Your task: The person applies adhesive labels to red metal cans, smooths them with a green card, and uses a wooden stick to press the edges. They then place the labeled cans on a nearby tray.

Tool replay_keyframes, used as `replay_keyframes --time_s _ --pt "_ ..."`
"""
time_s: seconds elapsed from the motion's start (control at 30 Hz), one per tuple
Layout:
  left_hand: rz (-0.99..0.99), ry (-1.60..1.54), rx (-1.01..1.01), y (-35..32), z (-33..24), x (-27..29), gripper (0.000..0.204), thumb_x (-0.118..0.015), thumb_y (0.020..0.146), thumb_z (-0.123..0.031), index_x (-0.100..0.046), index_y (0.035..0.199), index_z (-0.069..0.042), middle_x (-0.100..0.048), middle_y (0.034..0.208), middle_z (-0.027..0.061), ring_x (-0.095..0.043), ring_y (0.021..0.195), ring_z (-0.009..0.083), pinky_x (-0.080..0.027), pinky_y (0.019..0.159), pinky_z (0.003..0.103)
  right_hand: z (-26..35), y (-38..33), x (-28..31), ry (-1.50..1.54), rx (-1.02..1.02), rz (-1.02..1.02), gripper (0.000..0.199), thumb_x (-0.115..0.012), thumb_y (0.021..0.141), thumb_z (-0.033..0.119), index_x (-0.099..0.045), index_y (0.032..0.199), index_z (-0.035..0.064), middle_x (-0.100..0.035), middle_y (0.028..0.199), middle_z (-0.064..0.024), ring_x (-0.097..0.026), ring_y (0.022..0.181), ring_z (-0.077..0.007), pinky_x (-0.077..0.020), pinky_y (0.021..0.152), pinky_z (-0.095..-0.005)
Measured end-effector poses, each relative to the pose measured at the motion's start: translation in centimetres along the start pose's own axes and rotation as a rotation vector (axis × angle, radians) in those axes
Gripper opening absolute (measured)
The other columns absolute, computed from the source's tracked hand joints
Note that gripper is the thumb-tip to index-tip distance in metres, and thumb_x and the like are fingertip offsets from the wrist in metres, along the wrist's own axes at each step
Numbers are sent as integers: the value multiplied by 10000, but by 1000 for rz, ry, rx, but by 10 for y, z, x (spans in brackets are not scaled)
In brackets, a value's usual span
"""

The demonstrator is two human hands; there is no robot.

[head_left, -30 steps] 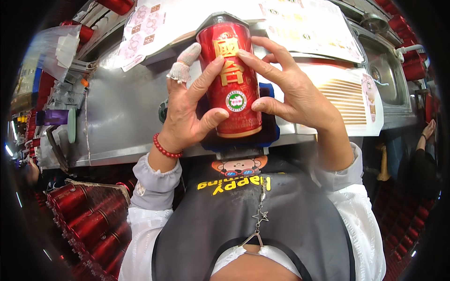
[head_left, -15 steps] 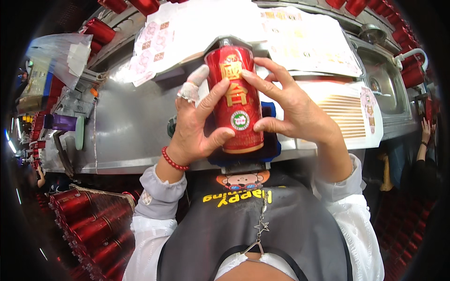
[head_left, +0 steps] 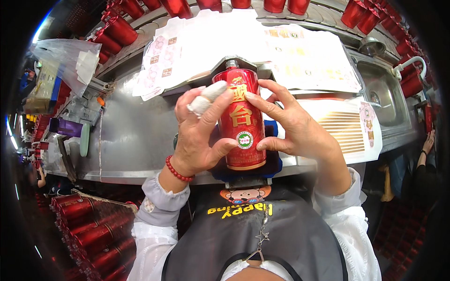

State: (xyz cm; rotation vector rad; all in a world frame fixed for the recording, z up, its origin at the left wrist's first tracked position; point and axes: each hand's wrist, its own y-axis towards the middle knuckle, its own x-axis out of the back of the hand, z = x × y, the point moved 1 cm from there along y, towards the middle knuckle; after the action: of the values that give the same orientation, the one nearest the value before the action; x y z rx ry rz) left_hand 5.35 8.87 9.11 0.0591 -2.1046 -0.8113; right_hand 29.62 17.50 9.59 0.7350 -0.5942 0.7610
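Observation:
A red bottle (head_left: 242, 152) with gold characters, a round green-and-white emblem and a dark neck lies before me, its neck pointing away. It rests on a dark blue padded holder (head_left: 274, 164) at the counter's near edge. My left hand (head_left: 199, 131) is at the bottle's left side, index finger and thumb on its front; a white wrapping covers one or more fingers, and a red bead bracelet circles the wrist. From the right, my right hand (head_left: 297, 122) has its index fingertip high on the bottle and its thumb lower down, against the edge. The bottle's underside is hidden.
Printed label sheets (head_left: 201, 47) and more sheets (head_left: 309, 61) lie beyond the bottle; a gold-striped sheet (head_left: 333, 124) is to the right, near a metal sink (head_left: 391, 100). Red bottles (head_left: 86, 225) are stacked lower left. Another person's hand (head_left: 427, 142) shows far right.
The bottle and both hands appear lower in the picture, as does the counter around them. My left fingers have tilted in over the bottle's upper part; both hands remain on it.

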Motion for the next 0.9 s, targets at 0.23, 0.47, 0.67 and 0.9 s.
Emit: replay_keyframes --time_s 0.23,0.47,0.67,0.9 --pt "106 336 -158 25 -8 6 658 -455 1008 -615 -574 1467 -159 -728 1173 80 -452 1225 300 -254 1103 520 5 3 7 44 -12 17 900 -876 766 325 -459 1546 161 -359 1558 -259 -486 1332 -451 -472 1078 -478" --pt "37 300 -161 29 1 2 618 -467 1015 -596 -613 1419 -151 -731 1127 68 -463 1147 280 -286 1057 506 8 51 55 -194 90 -183 393 -733 842 -32 -603 1210 18 -717 945 -150 -739 830 -300 -584 738 -364" --pt "21 303 -180 29 5 0 543 -495 1012 -572 -660 1321 -157 -727 1133 46 -464 1071 263 -298 1022 484 -16 148 56 -36 215 270 206 -714 860 136 -626 982 -5 -650 766 -193 -632 685 -351 -510 637 -418" --pt "-60 153 -140 25 18 -7 502 -519 1007 -558 -672 1290 -173 -721 1119 15 -461 1051 258 -309 1021 476 -25 143 55 -146 5 93 212 -696 878 167 -652 998 -2 -654 783 -161 -636 709 -221 -521 661 -350"
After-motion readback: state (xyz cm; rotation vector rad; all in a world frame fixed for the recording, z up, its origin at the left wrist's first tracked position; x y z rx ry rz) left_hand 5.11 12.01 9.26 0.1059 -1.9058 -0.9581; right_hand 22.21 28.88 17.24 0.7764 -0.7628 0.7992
